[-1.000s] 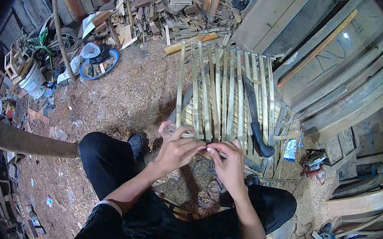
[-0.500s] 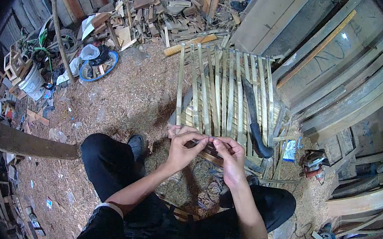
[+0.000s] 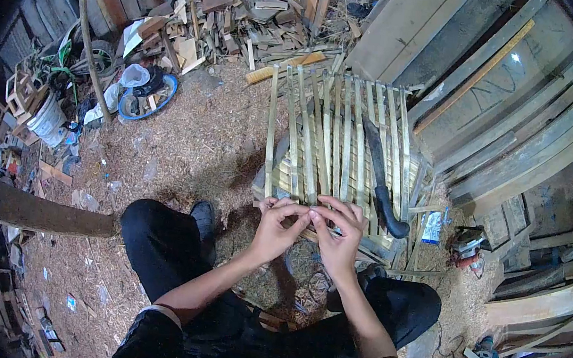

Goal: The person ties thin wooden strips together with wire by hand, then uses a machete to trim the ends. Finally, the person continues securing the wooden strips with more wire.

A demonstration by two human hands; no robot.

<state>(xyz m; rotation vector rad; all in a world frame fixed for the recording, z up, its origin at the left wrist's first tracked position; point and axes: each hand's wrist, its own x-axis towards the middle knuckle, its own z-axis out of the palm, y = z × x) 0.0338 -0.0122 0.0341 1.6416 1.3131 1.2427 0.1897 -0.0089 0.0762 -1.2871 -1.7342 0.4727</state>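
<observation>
My left hand [image 3: 277,231] and my right hand [image 3: 338,235] meet at the near edge of a frame of thin wooden slats [image 3: 306,139]. Thumbs and fingers of both are pinched together, nearly touching, over the near end of a slat. Whatever lies between the fingertips is too small to make out. A long dark blade with a black handle [image 3: 383,202] rests on the slats at the right.
Scrap wood [image 3: 260,29] is heaped at the back wall. A blue basin [image 3: 148,96] and a white bucket [image 3: 48,119] stand at the left. On the right are leaning boards [image 3: 414,32] and a red power tool [image 3: 468,248]. A beam [image 3: 39,207] juts in from the left.
My right hand has shifted slightly left and its fingers now reach over the slat ends. My left hand's fingers have drawn in, and the fingertips sit closer together.
</observation>
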